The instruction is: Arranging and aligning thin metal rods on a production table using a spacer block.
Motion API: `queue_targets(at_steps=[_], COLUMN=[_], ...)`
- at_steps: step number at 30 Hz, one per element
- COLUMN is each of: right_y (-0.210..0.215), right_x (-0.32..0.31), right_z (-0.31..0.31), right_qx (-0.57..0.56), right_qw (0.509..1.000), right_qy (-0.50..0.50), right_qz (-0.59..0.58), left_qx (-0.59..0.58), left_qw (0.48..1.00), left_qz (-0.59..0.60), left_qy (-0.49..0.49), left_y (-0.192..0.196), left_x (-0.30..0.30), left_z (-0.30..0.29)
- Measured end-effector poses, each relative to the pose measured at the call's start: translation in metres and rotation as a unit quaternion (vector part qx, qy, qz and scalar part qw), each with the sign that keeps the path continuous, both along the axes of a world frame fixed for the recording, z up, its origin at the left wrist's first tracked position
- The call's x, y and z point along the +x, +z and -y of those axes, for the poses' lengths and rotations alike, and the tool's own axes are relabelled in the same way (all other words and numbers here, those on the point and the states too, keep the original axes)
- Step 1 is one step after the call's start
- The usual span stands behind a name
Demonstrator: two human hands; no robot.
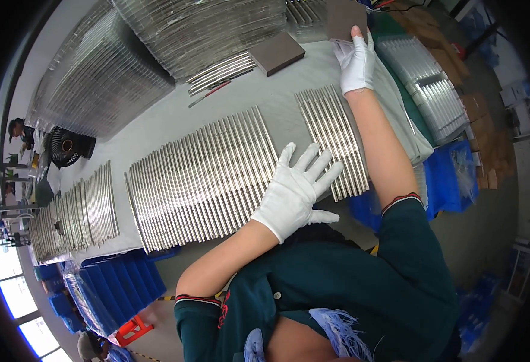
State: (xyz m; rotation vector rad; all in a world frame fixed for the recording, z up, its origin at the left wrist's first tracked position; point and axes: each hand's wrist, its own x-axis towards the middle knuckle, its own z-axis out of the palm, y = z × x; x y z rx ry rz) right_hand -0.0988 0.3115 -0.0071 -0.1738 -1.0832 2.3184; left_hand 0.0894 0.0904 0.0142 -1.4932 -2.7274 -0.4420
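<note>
My left hand, in a white glove, has its fingers spread over the gap between two rows of slim metal rods. The long row of rods lies to its left. Its fingertips overlap the shorter row of rods; whether they touch cannot be told. At the far right, my right hand, gloved with a bare thumb tip showing, grips a flat grey-brown block at its near edge. A second grey-brown block lies on the table's light cloth.
Tall stacks of clear trays stand along the back left. More rods lie at the left end, beside a black fan. A thin red pen-like tool lies beyond the long row. Packed trays and a blue bin are at right.
</note>
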Motion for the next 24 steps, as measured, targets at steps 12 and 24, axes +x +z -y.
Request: queue_targets(at_steps=[12, 24], right_y=[0.026, 0.065], right_x=[0.007, 0.125], right_z=[-0.008, -0.057], right_qx=[0.134, 0.524], right_qw=[0.989, 0.732], right_qy=[0.036, 0.409], right_qz=[-0.051, 0.148], left_qx=[0.007, 0.012], left_qw=[0.995, 0.99], left_qz=[-0.05, -0.004], left_qy=[0.084, 0.138], left_y=[-0.004, -0.013], left_x=[-0.005, 0.0], left_z=[-0.012, -0.034])
